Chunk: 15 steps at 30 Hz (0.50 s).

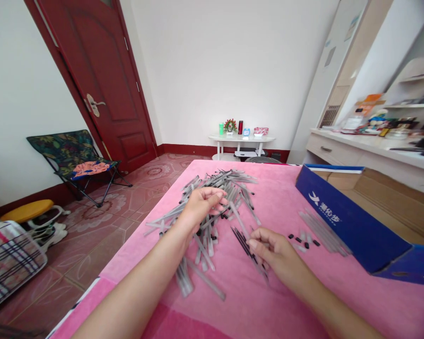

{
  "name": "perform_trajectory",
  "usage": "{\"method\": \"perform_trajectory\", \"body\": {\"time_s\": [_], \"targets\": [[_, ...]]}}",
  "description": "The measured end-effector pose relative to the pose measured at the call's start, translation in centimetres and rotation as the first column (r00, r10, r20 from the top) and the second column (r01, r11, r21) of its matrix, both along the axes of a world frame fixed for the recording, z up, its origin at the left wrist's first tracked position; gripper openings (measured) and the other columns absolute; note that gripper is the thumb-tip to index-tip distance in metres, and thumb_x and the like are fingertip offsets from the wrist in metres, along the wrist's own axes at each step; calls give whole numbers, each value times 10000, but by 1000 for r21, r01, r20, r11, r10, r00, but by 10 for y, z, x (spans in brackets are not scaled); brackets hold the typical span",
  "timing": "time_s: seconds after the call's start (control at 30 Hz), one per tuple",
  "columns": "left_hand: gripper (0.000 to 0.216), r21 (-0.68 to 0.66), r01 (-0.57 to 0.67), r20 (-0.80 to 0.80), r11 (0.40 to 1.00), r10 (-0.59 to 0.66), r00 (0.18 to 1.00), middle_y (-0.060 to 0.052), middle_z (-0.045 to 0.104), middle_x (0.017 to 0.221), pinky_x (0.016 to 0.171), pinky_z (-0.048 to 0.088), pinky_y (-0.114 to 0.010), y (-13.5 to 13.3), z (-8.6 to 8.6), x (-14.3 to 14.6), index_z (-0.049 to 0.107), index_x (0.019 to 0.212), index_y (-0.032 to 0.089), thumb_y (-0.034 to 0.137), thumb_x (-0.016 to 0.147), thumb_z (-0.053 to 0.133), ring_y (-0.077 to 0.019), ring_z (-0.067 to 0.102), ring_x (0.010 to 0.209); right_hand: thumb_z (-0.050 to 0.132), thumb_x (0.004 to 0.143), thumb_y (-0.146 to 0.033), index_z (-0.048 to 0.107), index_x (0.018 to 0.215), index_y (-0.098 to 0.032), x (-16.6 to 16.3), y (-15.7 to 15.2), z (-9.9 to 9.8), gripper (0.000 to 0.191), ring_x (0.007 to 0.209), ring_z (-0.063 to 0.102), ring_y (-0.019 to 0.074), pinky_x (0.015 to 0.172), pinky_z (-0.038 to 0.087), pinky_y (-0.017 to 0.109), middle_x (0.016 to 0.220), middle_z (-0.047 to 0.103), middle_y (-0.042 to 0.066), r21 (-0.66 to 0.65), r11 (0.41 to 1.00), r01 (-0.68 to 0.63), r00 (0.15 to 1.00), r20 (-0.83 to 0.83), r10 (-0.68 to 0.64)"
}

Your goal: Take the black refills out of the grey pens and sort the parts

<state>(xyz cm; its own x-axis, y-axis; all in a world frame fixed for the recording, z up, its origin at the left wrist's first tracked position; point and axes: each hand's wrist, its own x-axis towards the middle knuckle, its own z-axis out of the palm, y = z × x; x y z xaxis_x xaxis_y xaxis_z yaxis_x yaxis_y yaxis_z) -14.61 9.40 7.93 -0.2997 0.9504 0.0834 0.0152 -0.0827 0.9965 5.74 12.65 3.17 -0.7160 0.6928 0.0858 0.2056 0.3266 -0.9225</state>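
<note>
Many tubes (233,176) lie in a messy heap on the pink table (261,310) in the head view. The heap runs from near the far edge down along the left edge, and some tubes point toward the near edge.

The left hand (205,205) is over the heap. Its fingers are bent and its thumb is close to them, but I cannot tell if it holds a thing. The right hand (273,247) is nearer the middle of the table. Its thumb and fingers pinch the low end of one tube (239,219), which slants up toward the left hand. Dark sticks (242,242) lie in a bunch just under the right hand.

On the right side, a neat row (323,230) of tubes lies beside the blue box (353,221), which sits by the far edge. A few black caps (306,245) and small clear bits are between the row and the right hand.

I think only a small part is done, since the row is little and the heap is big. Most tubes seem left to do.
</note>
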Motion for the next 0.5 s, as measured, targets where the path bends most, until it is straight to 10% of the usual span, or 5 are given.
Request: {"method": "perform_trajectory", "body": {"time_s": [0.33, 0.5], "targets": [[370, -52, 170, 95, 984, -164, 982, -68, 655, 811, 518, 431, -164, -2, -13, 31, 645, 876, 127, 403, 631, 670, -92, 579, 595, 515, 767, -447, 472, 645, -162, -1, 4, -6, 313, 391, 385, 60, 400, 296, 181, 463, 420, -66, -239, 971, -12, 990, -139, -22], [368, -28, 172, 248, 985, -160, 955, -86, 660, 891, 579, 475, -211, 1, -20, 29, 614, 840, 140, 440, 631, 661, -114, 608, 648, 487, 770, -507, 557, 753, -131, 0, 0, -2, 383, 425, 429, 59, 415, 314, 186, 573, 511, -19, -495, 866, -67, 973, -225, -54]]}}
